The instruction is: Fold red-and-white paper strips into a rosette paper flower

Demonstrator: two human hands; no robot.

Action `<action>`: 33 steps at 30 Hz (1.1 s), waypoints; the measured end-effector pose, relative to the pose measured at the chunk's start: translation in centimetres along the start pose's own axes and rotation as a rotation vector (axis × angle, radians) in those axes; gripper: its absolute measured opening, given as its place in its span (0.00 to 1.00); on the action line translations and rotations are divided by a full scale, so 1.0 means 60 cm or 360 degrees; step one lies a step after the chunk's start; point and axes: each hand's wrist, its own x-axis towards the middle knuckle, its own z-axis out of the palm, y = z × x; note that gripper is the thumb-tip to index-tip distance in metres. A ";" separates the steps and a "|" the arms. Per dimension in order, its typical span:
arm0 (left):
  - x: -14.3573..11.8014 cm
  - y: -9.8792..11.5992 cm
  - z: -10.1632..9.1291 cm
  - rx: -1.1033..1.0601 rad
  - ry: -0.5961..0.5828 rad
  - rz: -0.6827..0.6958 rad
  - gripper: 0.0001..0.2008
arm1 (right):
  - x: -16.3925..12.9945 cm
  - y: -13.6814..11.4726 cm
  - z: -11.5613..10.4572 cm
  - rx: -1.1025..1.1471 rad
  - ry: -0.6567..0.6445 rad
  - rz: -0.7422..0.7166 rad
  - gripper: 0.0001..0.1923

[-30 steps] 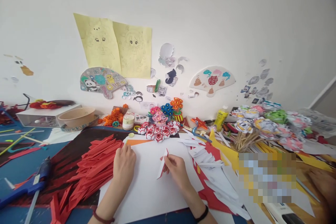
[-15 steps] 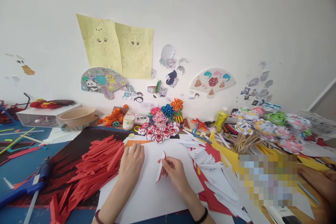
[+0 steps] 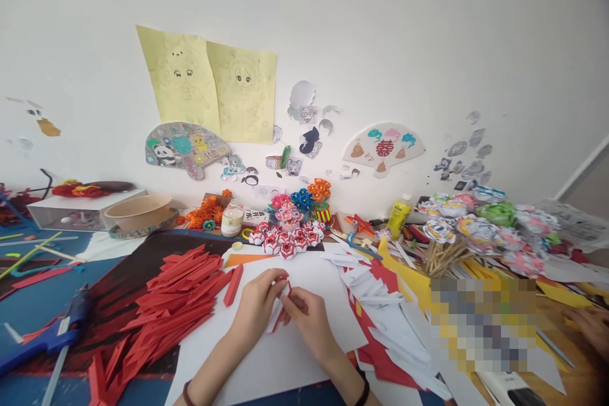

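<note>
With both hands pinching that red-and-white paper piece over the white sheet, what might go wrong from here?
1. The left hand and right hand pinch one narrow folded paper piece; an uneven pull might tear or mis-crease it.
2. The red folded strips lie heaped right beside the left forearm; a sweep of that arm could scatter them.
3. The glue gun lies at the table's near left edge and could be knocked off.
</note>
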 end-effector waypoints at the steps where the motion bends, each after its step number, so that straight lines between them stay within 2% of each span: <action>1: 0.001 -0.001 0.000 -0.0068 0.0007 -0.0031 0.09 | 0.000 0.000 0.001 -0.0007 0.0027 -0.0001 0.18; 6: 0.004 -0.004 0.004 -0.0310 0.0038 -0.0127 0.12 | 0.001 -0.003 -0.001 -0.0019 0.0118 0.0002 0.18; 13: 0.000 0.008 0.007 -0.0480 0.0002 -0.0114 0.13 | 0.000 -0.004 -0.003 -0.0047 0.0079 -0.0005 0.18; 17: 0.000 0.009 0.007 -0.0533 -0.0055 -0.0070 0.13 | 0.001 0.001 -0.007 -0.0150 0.0157 -0.0022 0.17; 26: 0.003 0.014 -0.002 -0.0351 -0.0252 0.0011 0.10 | 0.003 -0.001 -0.017 -0.0328 0.0358 -0.0057 0.16; 30: 0.003 0.011 -0.006 -0.0310 -0.0259 -0.0002 0.13 | 0.004 -0.002 -0.018 -0.0317 0.0331 -0.0052 0.16; 33: 0.002 0.010 -0.008 -0.0294 -0.0272 0.0003 0.12 | 0.006 -0.001 -0.020 -0.0290 0.0266 -0.0048 0.15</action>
